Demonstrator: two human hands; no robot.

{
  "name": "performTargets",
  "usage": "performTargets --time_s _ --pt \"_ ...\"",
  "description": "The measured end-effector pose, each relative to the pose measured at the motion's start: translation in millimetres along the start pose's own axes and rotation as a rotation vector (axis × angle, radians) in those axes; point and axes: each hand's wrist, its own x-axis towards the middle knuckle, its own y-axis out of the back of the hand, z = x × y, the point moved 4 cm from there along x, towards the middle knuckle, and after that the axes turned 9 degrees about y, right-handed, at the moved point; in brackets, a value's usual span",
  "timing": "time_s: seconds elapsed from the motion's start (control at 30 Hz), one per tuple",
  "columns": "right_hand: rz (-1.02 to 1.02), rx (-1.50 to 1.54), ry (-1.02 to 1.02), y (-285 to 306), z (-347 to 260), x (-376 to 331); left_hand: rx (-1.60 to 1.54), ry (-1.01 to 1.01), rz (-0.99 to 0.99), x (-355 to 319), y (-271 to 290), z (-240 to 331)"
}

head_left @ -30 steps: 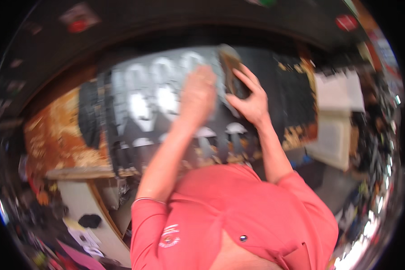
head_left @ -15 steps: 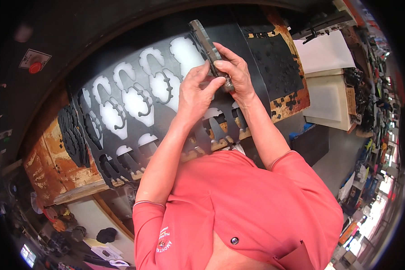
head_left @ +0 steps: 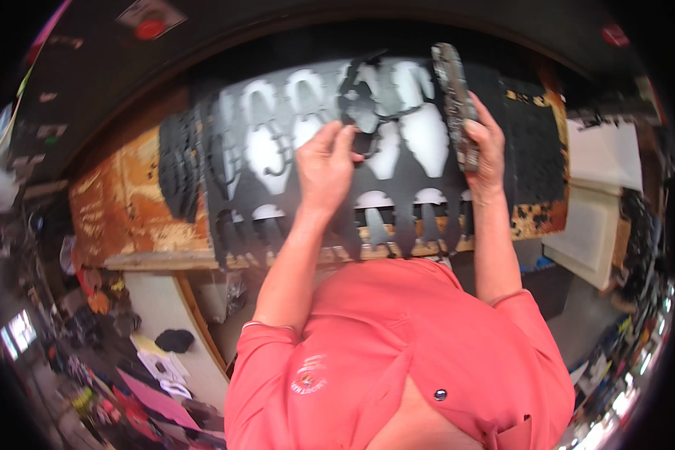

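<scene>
As fingertips of the left hand (head_left: 326, 166) close in a pinch on the near edge of a thin black cut-out piece (head_left: 346, 103), a worker in a coral-red shirt (head_left: 397, 337) stands at the near side of a punched black sheet (head_left: 409, 174), seen from across the shop. The piece, its curved strips blurred, is above the far half of the sheet, left of the worker's other grip. There the right hand (head_left: 485, 154), half curled, thumb and fingers on either side, holds a long, narrow cutting die (head_left: 450, 101) tilted over the sheet's right part. Shaped openings run in rows across the sheet, many showing white. Left of it, on a scuffed orange-brown wooden bench (head_left: 120, 214), lies a pile of black offcuts (head_left: 178, 169); to its right rests a dark perforated panel (head_left: 536, 150), with white paper (head_left: 607, 154) farther right. Beyond the sheet's far edge looms a dark machine housing (head_left: 277, 30) bearing a red button (head_left: 150, 29), up and to the left.
</scene>
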Motion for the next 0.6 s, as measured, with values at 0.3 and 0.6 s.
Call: performTargets --time_s 0.3,0.6 --pt "-0.031 0.028 0.017 4 5 -1 0.18 -0.151 0.328 5 143 32" --pt "-0.044 -0.072 0.016 -4 1 -2 0.365 0.04 0.662 8 341 -9"
